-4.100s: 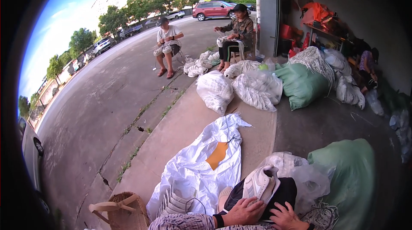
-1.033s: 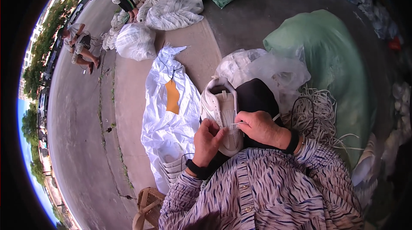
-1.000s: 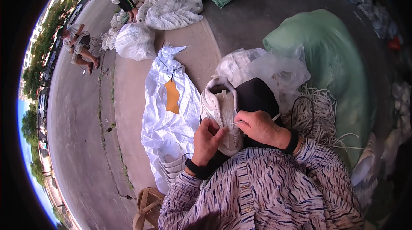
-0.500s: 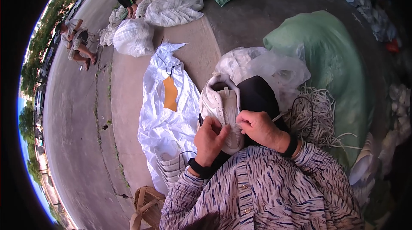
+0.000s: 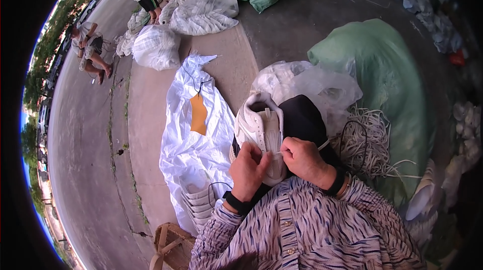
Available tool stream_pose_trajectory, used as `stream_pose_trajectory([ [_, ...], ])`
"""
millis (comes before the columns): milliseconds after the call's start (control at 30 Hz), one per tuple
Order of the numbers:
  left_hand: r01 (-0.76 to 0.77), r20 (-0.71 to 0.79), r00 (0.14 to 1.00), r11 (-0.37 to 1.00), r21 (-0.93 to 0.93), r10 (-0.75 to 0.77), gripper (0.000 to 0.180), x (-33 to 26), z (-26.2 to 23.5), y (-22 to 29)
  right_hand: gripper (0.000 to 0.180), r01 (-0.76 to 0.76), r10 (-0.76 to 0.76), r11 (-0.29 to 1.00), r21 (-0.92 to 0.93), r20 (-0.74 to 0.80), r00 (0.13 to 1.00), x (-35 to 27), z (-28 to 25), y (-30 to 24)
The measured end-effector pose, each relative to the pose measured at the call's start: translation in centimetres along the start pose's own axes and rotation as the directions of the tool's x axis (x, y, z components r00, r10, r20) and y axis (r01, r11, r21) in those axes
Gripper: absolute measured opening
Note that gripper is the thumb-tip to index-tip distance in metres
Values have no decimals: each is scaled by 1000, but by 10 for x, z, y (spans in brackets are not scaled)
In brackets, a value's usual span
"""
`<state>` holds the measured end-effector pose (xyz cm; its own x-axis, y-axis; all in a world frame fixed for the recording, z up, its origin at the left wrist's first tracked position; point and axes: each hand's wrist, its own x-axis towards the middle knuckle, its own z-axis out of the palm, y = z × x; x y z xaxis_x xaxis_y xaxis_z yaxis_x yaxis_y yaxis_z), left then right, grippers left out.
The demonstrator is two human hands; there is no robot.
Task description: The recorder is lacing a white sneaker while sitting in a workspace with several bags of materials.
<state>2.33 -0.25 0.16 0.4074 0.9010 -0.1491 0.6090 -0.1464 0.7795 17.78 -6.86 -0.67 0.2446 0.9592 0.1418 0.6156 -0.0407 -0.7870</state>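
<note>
A white sneaker (image 5: 257, 125) lies on my lap, toe toward me, resting on a black cloth (image 5: 300, 118). My left hand (image 5: 248, 169) grips the shoe's front end. My right hand (image 5: 304, 159) pinches a thin white shoelace (image 5: 275, 153) at the eyelets, and the lace runs off to the right past my wrist. Both wrists wear black bands. A tangled pile of white laces (image 5: 366, 140) lies just right of the shoe.
A large white sack (image 5: 191, 139) with an orange tag is spread at my left, with stacked white shoes (image 5: 197, 200) on it. Green filled sacks (image 5: 392, 84) and clear plastic (image 5: 317, 84) lie ahead. A wooden stool (image 5: 170, 246) stands below left. Two people (image 5: 90, 48) sit far off.
Four seconds ago my view faced the street; it now looks down at my lap. In the last second my hands stayed on the shoe, the right one working the lace slightly.
</note>
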Motion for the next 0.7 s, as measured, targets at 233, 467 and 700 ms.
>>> stream_pose_trajectory([
  [233, 3, -38, 999, 1000, 30, -1, 29, -1, 2, 1, 8, -10, 11, 1000, 23, -44, 999, -1, 6, -4],
  [467, -40, -38, 998, 999, -2, 40, 28, -3, 3, -3, 4, -185, 160, 927, 326, 103, 982, -3, 12, 7],
  [700, -125, 34, 990, 971, -206, 135, 27, -9, 3, -28, 3, -258, 248, 919, 299, 70, 966, -1, 11, 5],
])
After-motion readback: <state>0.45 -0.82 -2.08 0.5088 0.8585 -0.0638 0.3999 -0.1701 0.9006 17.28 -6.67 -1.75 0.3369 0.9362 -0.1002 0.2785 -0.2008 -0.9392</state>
